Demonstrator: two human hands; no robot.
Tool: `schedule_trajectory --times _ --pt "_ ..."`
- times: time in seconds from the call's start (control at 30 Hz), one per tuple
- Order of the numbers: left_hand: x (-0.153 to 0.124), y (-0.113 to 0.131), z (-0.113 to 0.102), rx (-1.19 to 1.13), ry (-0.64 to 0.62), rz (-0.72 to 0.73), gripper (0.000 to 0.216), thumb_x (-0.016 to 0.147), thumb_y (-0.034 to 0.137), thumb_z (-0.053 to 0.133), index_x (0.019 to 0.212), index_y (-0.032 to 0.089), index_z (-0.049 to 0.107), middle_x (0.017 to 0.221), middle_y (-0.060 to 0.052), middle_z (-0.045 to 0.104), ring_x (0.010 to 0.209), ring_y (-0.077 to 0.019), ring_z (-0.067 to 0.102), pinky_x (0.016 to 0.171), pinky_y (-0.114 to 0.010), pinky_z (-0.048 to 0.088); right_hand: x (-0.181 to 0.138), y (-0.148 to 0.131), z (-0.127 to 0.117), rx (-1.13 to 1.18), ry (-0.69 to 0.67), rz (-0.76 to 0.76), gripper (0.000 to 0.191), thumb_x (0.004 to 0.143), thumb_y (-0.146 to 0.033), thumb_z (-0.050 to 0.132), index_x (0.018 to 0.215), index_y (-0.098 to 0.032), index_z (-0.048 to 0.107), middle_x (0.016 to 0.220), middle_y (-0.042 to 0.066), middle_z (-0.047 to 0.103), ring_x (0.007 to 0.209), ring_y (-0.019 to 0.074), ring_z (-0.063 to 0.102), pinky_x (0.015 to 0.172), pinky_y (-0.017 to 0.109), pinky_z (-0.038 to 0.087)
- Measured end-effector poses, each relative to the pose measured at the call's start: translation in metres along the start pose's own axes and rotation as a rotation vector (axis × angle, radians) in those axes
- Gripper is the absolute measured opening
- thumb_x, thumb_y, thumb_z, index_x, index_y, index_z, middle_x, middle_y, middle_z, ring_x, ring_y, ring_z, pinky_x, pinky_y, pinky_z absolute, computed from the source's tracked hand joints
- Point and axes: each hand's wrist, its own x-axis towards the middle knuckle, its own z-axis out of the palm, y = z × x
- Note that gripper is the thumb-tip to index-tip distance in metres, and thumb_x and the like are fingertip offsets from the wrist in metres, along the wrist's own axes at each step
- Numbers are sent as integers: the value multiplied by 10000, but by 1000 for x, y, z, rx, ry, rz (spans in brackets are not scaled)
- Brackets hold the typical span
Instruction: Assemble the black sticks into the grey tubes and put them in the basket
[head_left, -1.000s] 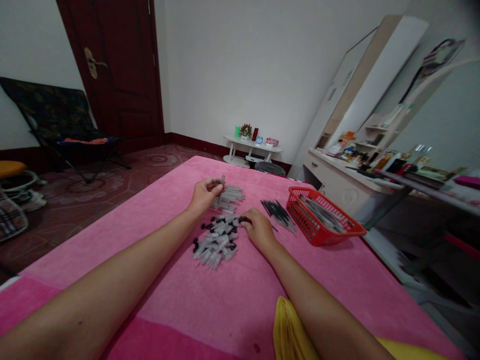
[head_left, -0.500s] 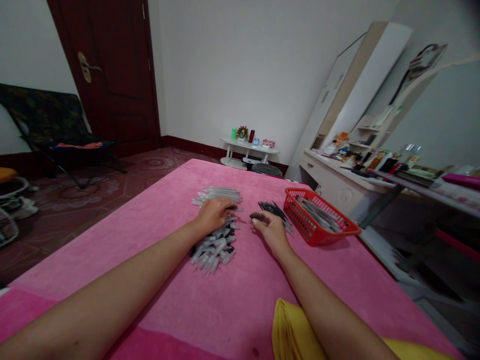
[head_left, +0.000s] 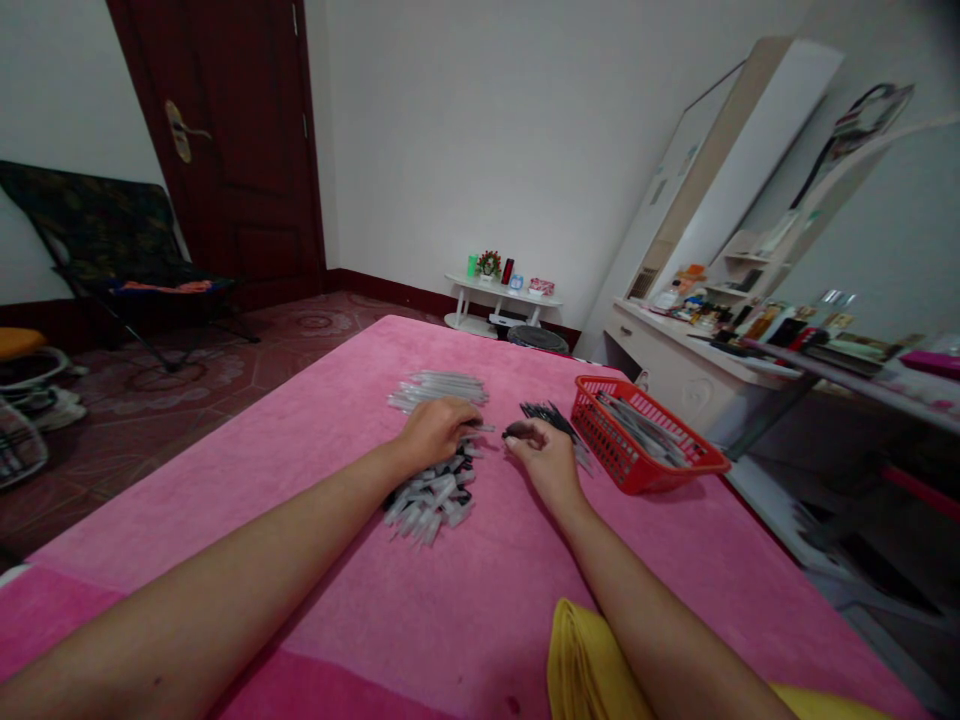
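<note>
My left hand [head_left: 435,428] rests palm down on a pile of clear plastic tubes and black caps [head_left: 431,497] on the pink cloth, its fingers curled around a clear tube at the pile's far edge. My right hand [head_left: 541,452] lies just right of the pile, pinching a small dark piece between thumb and fingers. A neat stack of clear tubes [head_left: 436,386] sits beyond the left hand. A bundle of thin black sticks [head_left: 546,414] lies beyond the right hand.
A red plastic basket [head_left: 637,473] with long thin parts stands to the right on the pink table [head_left: 480,600]. A yellow cloth [head_left: 581,665] lies near me. A dresser, a small white side table, a folding chair and a dark door stand around.
My left hand came down from the far stack, where it held a tube upright, onto the near pile. My right hand left the pile and moved right, holding a dark piece.
</note>
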Motion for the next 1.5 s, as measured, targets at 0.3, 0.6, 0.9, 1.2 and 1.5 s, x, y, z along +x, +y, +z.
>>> schedule_trajectory --times 0.3,0.6,0.9,1.2,1.5 --pt "-1 5 0 19 -25 31 217 826 154 512 957 201 678 936 -58 693 914 -201 630 782 -296 478 -3 2 1 -227 8 -165 107 700 -222 595 763 -178 669 745 35 687 706 195 619 677 300 471" --pt "-1 4 1 26 -26 37 231 817 147 518 965 210 683 936 -61 693 908 -200 633 769 -293 480 -4 0 2 -243 20 -154 92 699 -218 594 754 -195 663 749 32 685 708 195 616 663 293 471" --pt "-1 6 -1 36 -32 39 218 815 150 523 953 202 685 916 -63 690 884 -202 632 746 -291 477 -3 0 2 -267 23 -152 86 701 -204 596 759 -187 658 752 34 686 705 193 617 680 298 466" --pt "0 9 -1 49 -42 53 190 822 170 533 937 197 682 873 -55 687 842 -194 632 713 -276 460 -6 -5 3 -282 16 -174 79 698 -208 591 736 -200 660 740 26 686 690 191 613 658 293 469" --pt "1 14 0 30 17 73 208 804 151 539 947 206 678 895 -56 683 887 -191 623 748 -278 470 -7 1 2 -295 -14 -99 349 856 -410 475 615 -188 595 516 11 589 463 151 544 483 257 408"
